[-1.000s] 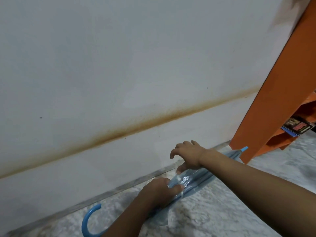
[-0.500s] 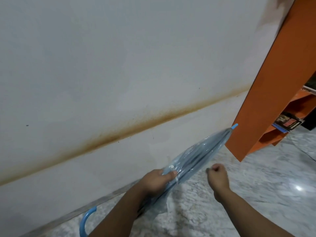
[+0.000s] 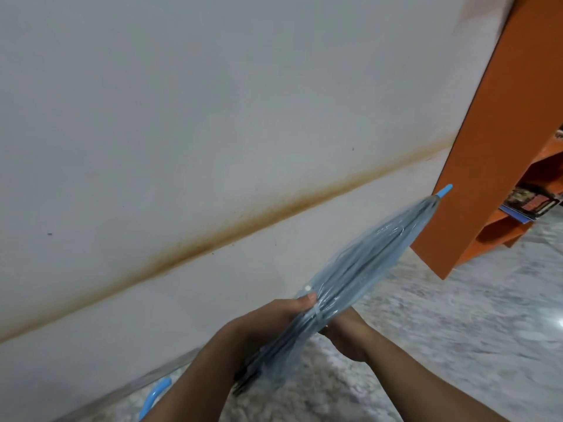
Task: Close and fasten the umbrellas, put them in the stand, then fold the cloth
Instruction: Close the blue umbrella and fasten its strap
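Note:
A closed umbrella [image 3: 365, 263] with a clear bluish canopy, a blue tip at the upper right and a blue hooked handle at the lower left is held slanted above the floor. My left hand [image 3: 274, 318] grips the gathered canopy near its middle, thumb on top beside a white snap button. Against the underside of the canopy lies my right hand [image 3: 344, 336], its fingers mostly hidden behind the plastic. No stand or cloth is in view.
A white wall [image 3: 213, 117] with a brown stain line runs behind. An orange shelf unit [image 3: 487, 178] stands at the right, with a magazine [image 3: 530, 205] on a low shelf, close to the umbrella's tip. The floor [image 3: 457, 330] is grey marble.
The umbrella was lifted off the floor and tilted tip-up. My right hand left the canopy, drew back, then came in under the umbrella next to my left hand.

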